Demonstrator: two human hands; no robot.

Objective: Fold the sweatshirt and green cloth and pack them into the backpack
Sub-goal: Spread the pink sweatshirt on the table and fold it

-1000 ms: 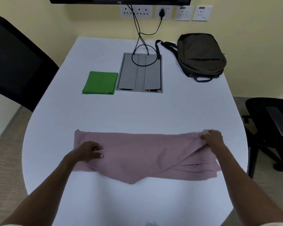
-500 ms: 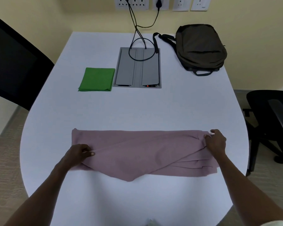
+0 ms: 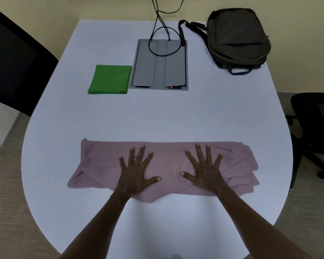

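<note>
- Both my hands have left the sweatshirt's (image 3: 105, 165) ends and come to its middle.
- My left hand (image 3: 135, 176) and right hand (image 3: 204, 171) press flat on it, fingers spread, grip released.
- It lies folded along the near tabletop (image 3: 157, 116).
- Farther off, the green cloth (image 3: 109, 79) lies folded left; the backpack (image 3: 236, 36) sits at the far right.

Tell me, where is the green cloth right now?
In the head view, the green cloth lies folded on the white table, far left of the middle, right beside the grey cable box and well beyond the pink sweatshirt.
</note>
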